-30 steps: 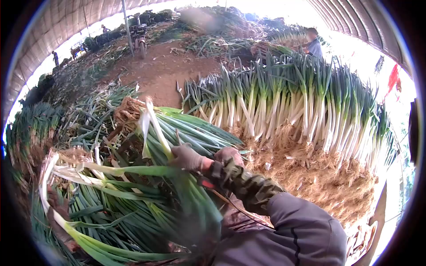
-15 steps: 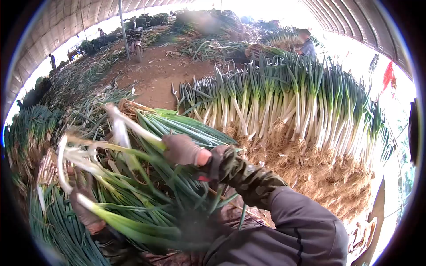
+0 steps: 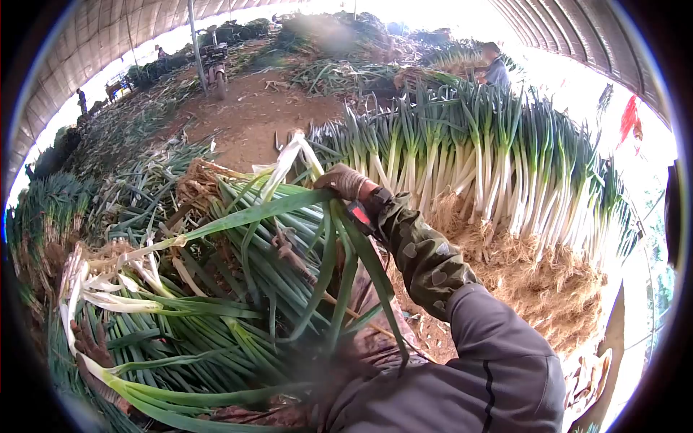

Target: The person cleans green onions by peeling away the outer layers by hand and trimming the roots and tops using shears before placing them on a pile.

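My right hand [image 3: 345,180], gloved, is closed around a green onion [image 3: 289,162], gripping it where the white stalk meets the leaves. The white end sticks up and away from my fist toward the stacked row of green onions [image 3: 476,166], while its long green leaves [image 3: 339,267] hang down from my grip over my sleeve and lap. The onion is lifted clear above the heap of loose green onions [image 3: 216,289] lying in front of me.

My left hand [image 3: 90,346] is low at the near-left edge of that heap, gloved and dark with soil, mostly buried among the leaves. It touches the stalks there, but I cannot tell how far its fingers are closed or whether it holds any of them.

The stacked row stands just beyond my right hand, white stalks upright and roots down in a thick mat of brown roots [image 3: 534,281]. Past the row a person [image 3: 495,68] sits among more onions. Bare dirt floor [image 3: 249,119] lies beyond the heap, with a motorbike [image 3: 215,65] at its far end.
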`<state>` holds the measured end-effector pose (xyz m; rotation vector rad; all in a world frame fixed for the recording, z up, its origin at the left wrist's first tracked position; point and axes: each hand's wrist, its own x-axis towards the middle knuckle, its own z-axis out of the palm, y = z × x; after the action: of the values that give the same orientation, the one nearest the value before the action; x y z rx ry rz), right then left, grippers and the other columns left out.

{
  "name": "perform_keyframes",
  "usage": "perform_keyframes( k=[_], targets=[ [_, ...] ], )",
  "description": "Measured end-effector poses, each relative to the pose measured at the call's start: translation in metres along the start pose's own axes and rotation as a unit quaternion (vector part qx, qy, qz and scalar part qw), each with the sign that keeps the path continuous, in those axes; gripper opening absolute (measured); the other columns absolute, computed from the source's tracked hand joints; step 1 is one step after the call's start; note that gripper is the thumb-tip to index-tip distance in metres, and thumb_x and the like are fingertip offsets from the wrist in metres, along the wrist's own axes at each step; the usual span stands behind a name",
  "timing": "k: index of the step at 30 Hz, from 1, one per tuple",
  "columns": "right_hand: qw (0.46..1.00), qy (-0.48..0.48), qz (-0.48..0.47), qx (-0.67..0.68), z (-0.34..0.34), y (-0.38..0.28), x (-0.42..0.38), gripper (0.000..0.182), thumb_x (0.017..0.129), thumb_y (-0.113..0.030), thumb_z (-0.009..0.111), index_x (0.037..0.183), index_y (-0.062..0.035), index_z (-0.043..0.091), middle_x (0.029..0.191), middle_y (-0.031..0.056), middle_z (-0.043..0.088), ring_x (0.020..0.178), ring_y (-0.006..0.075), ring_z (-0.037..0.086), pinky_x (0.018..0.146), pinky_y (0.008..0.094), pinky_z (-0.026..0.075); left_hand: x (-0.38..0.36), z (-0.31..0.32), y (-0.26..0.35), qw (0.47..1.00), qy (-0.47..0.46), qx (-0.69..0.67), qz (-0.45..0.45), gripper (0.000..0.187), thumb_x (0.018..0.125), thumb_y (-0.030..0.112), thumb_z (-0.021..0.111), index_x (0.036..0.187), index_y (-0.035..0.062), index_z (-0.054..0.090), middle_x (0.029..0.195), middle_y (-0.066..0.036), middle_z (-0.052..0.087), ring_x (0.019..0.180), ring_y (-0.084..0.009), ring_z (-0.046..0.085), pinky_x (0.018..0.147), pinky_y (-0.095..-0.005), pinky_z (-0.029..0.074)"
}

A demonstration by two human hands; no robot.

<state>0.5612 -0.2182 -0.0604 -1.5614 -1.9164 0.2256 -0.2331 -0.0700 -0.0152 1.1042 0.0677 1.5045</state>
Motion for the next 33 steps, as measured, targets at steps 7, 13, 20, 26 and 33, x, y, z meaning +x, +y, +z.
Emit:
perform_keyframes(
  k=[7, 13, 20, 26, 33],
  targets=[
    [0.943, -0.03, 0.332, -0.014, -0.035, -0.041, -0.003, 0.028, 0.083, -0.023, 0.076, 0.1, -0.0019, 0.073, 0.079, 0.0099, 0.068, 0.077, 0.0203, 0.065, 0.071, 0.038, 0.049, 0.003, 0.001, 0.017, 0.994, -0.106, 0.022, -0.008, 0.058, 0.101, 0.028, 0.053, 0.156, 0.0146, 0.04, 0.172, -0.009, 0.011, 0.158, -0.0315, 0.007, 0.125, -0.0612, 0.005],
    [0.962, 0.031, 0.203, -0.181, -0.049, -0.075, -0.012, 0.034, 0.083, -0.035, 0.077, 0.096, -0.0037, 0.07, 0.082, 0.0105, 0.068, 0.077, 0.0218, 0.065, 0.066, 0.0408, 0.053, 0.002, 0.051, -0.024, 0.997, 0.054, 0.047, 0.014, 0.062, 0.1, 0.024, 0.059, 0.155, 0.0085, 0.036, 0.167, -0.007, 0.024, 0.157, -0.0284, 0.013, 0.126, -0.0592, 0.014],
    [0.936, 0.063, 0.277, -0.206, -0.115, 0.023, -0.038, 0.019, 0.087, -0.02, 0.066, 0.091, -0.0013, 0.065, 0.07, 0.0045, 0.062, 0.06, 0.018, 0.064, 0.057, 0.0365, 0.053, -0.005, 0.058, -0.034, 0.975, 0.201, 0.093, 0.003, 0.061, 0.088, 0.007, 0.071, 0.143, -0.0012, 0.045, 0.139, -0.013, 0.054, 0.131, -0.0261, 0.051, 0.11, -0.0473, 0.048],
    [0.959, 0.018, 0.241, 0.15, -0.03, -0.135, -0.009, 0.016, 0.092, -0.012, 0.067, 0.096, 0.0027, 0.064, 0.075, 0.0049, 0.061, 0.058, 0.0122, 0.058, 0.047, 0.0293, 0.049, -0.024, 0.17, -0.144, 0.953, 0.136, 0.196, -0.189, 0.053, 0.07, 0.013, 0.081, 0.117, -0.0014, 0.061, 0.101, -0.009, 0.066, 0.08, -0.0163, 0.067, 0.061, -0.0315, 0.062],
    [0.943, -0.026, 0.205, 0.262, 0.122, -0.222, 0.034, 0.035, 0.1, -0.03, 0.064, 0.11, 0.0034, 0.066, 0.09, 0.0087, 0.069, 0.082, 0.016, 0.063, 0.075, 0.0334, 0.052, -0.077, 0.277, -0.291, 0.923, -0.009, 0.354, -0.154, 0.043, 0.085, 0.017, 0.067, 0.12, -0.0012, 0.049, 0.101, -0.019, 0.059, 0.076, -0.0291, 0.067, 0.066, -0.0405, 0.06]
  ],
)
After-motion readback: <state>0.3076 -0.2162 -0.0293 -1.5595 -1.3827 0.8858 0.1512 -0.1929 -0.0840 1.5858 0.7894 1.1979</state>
